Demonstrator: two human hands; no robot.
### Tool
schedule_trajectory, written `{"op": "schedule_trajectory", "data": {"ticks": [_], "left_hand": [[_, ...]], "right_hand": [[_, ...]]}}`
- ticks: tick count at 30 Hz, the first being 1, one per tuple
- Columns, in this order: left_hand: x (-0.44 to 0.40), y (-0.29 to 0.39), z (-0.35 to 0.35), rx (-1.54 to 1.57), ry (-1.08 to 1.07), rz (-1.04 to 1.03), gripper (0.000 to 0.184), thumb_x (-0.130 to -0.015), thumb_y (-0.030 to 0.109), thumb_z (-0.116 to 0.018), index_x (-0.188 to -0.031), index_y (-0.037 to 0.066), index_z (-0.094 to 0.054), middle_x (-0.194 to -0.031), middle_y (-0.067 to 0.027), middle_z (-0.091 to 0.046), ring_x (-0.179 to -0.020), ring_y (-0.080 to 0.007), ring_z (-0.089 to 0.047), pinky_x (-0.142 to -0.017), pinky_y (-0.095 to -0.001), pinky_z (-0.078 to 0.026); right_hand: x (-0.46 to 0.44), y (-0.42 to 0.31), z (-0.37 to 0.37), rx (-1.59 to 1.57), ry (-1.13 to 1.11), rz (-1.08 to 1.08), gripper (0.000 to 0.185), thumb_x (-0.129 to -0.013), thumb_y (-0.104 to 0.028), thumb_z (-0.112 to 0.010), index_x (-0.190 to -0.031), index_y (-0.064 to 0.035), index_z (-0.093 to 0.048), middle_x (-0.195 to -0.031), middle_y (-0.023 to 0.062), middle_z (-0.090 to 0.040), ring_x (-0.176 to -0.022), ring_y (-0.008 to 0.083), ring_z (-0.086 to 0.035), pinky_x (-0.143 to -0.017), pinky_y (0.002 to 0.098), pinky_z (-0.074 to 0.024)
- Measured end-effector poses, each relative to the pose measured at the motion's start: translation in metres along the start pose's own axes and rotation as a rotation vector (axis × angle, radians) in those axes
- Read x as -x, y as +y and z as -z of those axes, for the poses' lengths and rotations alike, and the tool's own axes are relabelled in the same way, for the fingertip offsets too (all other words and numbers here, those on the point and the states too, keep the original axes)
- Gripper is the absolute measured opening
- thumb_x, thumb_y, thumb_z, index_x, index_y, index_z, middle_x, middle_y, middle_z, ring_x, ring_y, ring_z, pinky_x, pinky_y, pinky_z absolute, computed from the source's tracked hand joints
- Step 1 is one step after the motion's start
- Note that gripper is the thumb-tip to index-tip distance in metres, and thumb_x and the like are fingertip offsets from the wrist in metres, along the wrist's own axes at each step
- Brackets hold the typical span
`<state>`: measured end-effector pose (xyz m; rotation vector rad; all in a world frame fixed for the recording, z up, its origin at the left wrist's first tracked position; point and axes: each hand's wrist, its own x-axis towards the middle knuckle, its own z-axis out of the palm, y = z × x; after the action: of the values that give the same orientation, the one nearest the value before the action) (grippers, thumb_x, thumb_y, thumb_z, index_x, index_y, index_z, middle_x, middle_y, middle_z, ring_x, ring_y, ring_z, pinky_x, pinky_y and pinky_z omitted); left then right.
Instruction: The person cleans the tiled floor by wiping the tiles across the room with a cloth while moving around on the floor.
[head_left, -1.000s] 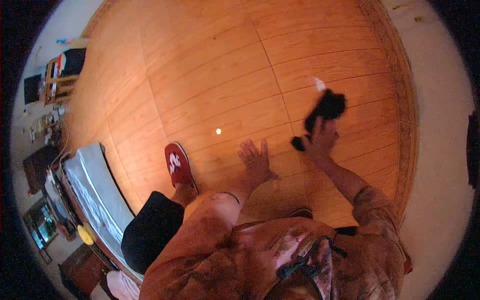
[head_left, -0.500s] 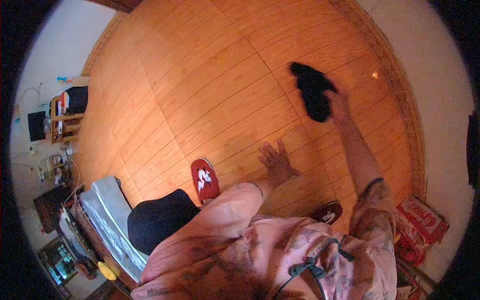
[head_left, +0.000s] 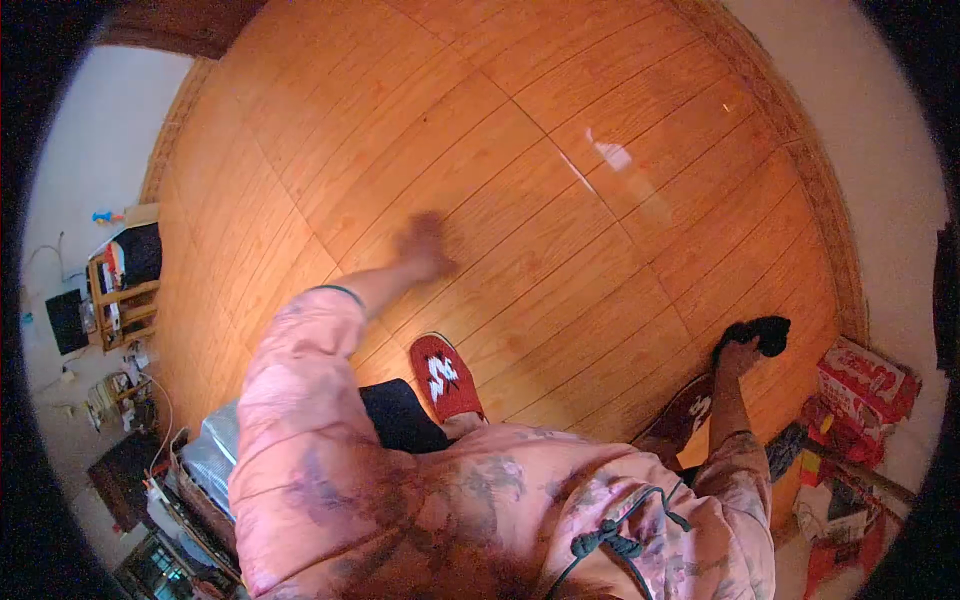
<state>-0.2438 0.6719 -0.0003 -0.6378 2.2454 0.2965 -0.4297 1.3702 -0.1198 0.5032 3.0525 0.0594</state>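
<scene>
My right hand (head_left: 740, 355) is closed around a crumpled black cloth (head_left: 768, 334), low over the wooden floor at the right, beside my right slipper (head_left: 692, 405). Part of the cloth sticks out beyond the fingers. My left hand (head_left: 425, 248) is held out over the floor (head_left: 540, 230), blurred by motion, with the thumb apart from the fingers and nothing visible in it. Just below it is my left slipper (head_left: 440, 375), red with a white and black pattern.
A red and white box (head_left: 868, 385) stands by the right wall, with bags and packages below it. Along the left are a wooden shelf (head_left: 125, 300) with items on it and a silvery covered surface (head_left: 212, 450). A dark piece of furniture (head_left: 185, 25) is at the top left.
My right hand has drawn the black cloth back from the mid-floor toward my right foot, and the cloth is now bunched. My left hand has swung left and forward.
</scene>
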Motion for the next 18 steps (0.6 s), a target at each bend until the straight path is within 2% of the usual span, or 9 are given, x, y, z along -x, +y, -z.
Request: {"op": "schedule_trajectory", "data": {"ticks": [1, 2, 4, 6, 7, 11, 13, 16, 18], "left_hand": [[-0.027, -0.065, -0.019, -0.027, 0.121, -0.075, 0.116, -0.071, 0.056, -0.073, -0.152, 0.005, -0.007, -0.158, -0.0193, -0.006, -0.146, -0.0356, -0.005, -0.115, -0.055, -0.009], [-0.018, -0.088, 0.007, -0.115, 0.08, 0.043, 0.123, -0.068, 0.059, -0.074, -0.152, 0.003, -0.004, -0.158, -0.019, -0.004, -0.146, -0.0366, -0.004, -0.113, -0.0603, -0.008], [-0.019, -0.144, 0.028, -0.068, 0.088, 0.132, 0.132, -0.063, 0.064, -0.076, -0.151, 0.001, -0.001, -0.159, -0.0187, -0.001, -0.146, -0.037, -0.003, -0.112, -0.0615, -0.008], [-0.012, -0.152, 0.061, -0.071, -0.028, 0.302, 0.138, -0.06, 0.065, -0.078, -0.15, 0.001, 0.005, -0.158, -0.0229, 0.002, -0.146, -0.0393, 0.002, -0.112, -0.0618, -0.008], [-0.014, -0.156, 0.067, -0.075, -0.089, 0.385, 0.142, -0.058, 0.066, -0.078, -0.15, 0.0, 0.008, -0.157, -0.025, 0.003, -0.145, -0.0404, 0.005, -0.111, -0.0619, -0.008], [-0.035, -0.176, 0.033, 0.039, -0.046, 0.313, 0.152, -0.052, 0.063, -0.084, -0.147, 0.005, 0.02, -0.153, -0.0317, 0.014, -0.141, -0.0457, 0.017, -0.109, -0.0647, -0.005], [-0.036, -0.183, 0.026, 0.102, -0.023, 0.285, 0.156, -0.05, 0.061, -0.086, -0.146, 0.006, 0.024, -0.151, -0.0344, 0.018, -0.139, -0.0482, 0.022, -0.108, -0.0664, -0.002], [-0.038, -0.189, 0.02, 0.131, -0.012, 0.259, 0.158, -0.048, 0.06, -0.087, -0.146, 0.006, 0.024, -0.15, -0.033, 0.022, -0.138, -0.0492, 0.024, -0.107, -0.0676, 0.002], [-0.037, -0.189, 0.023, 0.132, -0.013, 0.264, 0.157, -0.048, 0.06, -0.087, -0.147, 0.007, 0.023, -0.15, -0.033, 0.021, -0.138, -0.0492, 0.024, -0.107, -0.0671, 0.004]], "right_hand": [[0.018, -0.053, 0.038, -0.049, -0.089, -0.148, 0.062, -0.085, -0.017, -0.058, -0.142, -0.0016, -0.036, -0.135, 0.0278, -0.042, -0.118, 0.044, -0.048, -0.097, 0.0447, -0.0445], [0.031, -0.088, 0.053, -0.088, -0.073, -0.055, 0.061, -0.085, -0.015, -0.057, -0.141, -0.0006, -0.038, -0.134, 0.0278, -0.043, -0.119, 0.044, -0.047, -0.097, 0.0445, -0.0441], [0.061, -0.151, 0.075, -0.129, -0.043, 0.089, 0.056, -0.086, -0.013, -0.056, -0.138, 0.0014, -0.04, -0.129, 0.0272, -0.046, -0.116, 0.0432, -0.049, -0.097, 0.0438, -0.0433], [0.083, -0.21, 0.063, -0.105, 0.02, 0.169, 0.049, -0.09, -0.011, -0.052, -0.137, 0.0013, -0.041, -0.122, 0.0238, -0.052, -0.109, 0.0411, -0.052, -0.092, 0.0433, -0.0434], [0.096, -0.244, 0.07, -0.105, -0.044, 0.231, 0.044, -0.092, -0.012, -0.051, -0.134, -0.0006, -0.044, -0.122, 0.0215, -0.052, -0.105, 0.0403, -0.053, -0.089, 0.0438, -0.0446], [0.162, -0.374, 0.076, -0.066, 0.167, 0.677, 0.056, -0.087, -0.024, -0.059, -0.135, -0.0015, -0.042, -0.116, 0.0243, -0.053, -0.101, 0.0419, -0.053, -0.082, 0.0462, -0.0444], [0.199, -0.443, 0.081, -0.12, 0.149, 0.765, 0.062, -0.084, -0.03, -0.063, -0.135, -0.0019, -0.041, -0.113, 0.0258, -0.054, -0.098, 0.0427, -0.054, -0.079, 0.0474, -0.0443], [0.241, -0.538, 0.082, -0.324, -0.053, 0.741, 0.041, -0.091, -0.01, -0.054, -0.129, -0.0009, -0.044, -0.105, 0.027, -0.053, -0.093, 0.042, -0.054, -0.076, 0.0504, -0.045], [0.262, -0.586, 0.074, -0.313, 0.15, 0.859, 0.05, -0.088, -0.011, -0.057, -0.135, -0.0044, -0.043, -0.11, 0.0268, -0.054, -0.099, 0.0413, -0.055, -0.082, 0.0511, -0.0455]]}}
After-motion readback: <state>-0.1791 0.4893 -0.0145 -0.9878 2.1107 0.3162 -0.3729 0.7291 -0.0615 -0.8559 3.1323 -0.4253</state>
